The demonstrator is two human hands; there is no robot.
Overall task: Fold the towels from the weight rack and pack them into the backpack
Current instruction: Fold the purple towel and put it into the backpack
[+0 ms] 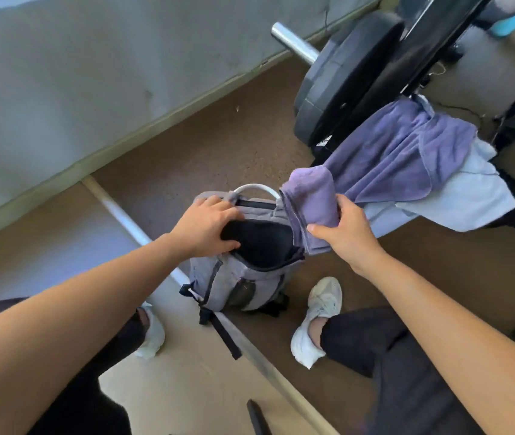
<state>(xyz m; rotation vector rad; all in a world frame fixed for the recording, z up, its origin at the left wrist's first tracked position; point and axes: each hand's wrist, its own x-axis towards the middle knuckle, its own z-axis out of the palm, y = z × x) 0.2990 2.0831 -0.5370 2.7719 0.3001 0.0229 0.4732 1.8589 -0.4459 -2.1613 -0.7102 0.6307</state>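
Head-mounted view — steeply downward, close

The backpack (237, 277) interior is too dark to read; the folded towel (309, 199) hides the fingertips of the right hand (348, 233).

There's the grey backpack (243, 277) upright on the floor (218, 146), top unzipped and gaping dark, folded purple towel (311, 208) at its mouth, another purple towel (400, 152) draped over a pale blue towel (469, 196) just behind.

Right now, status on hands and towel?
Left hand holds backpack mouth open. Right hand grips folded purple towel at the opening, not yet in. Loose purple towel and light blue towel draped behind. Opening unblocked.
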